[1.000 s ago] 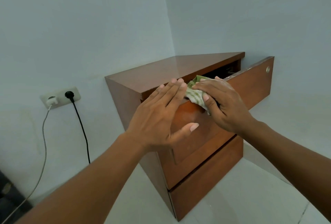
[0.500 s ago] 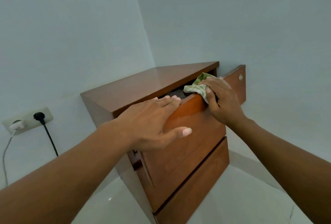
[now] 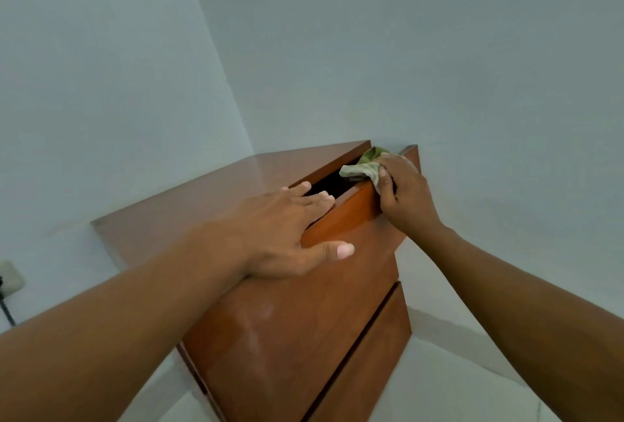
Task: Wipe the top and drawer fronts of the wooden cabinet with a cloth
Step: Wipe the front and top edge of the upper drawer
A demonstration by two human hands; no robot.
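Observation:
A brown wooden cabinet [image 3: 209, 205] stands in the room's corner, its top drawer [image 3: 341, 215] pulled partly out. My right hand [image 3: 407, 195] grips a green and white cloth [image 3: 363, 166] and presses it on the drawer's upper edge near its far end. My left hand [image 3: 287, 236] lies flat on the near end of the same drawer front, fingers over the top edge, thumb on the face. Two lower drawer fronts [image 3: 368, 364] are closed.
Pale walls meet in a corner behind the cabinet. A white wall socket [image 3: 10, 278] with a black plug and cable sits at the far left edge. Light floor [image 3: 456, 381] shows to the right of the cabinet.
My right hand has slid the cloth along the drawer's top edge toward its far end. The view has shifted left and closer, and the drawer looks less pulled out.

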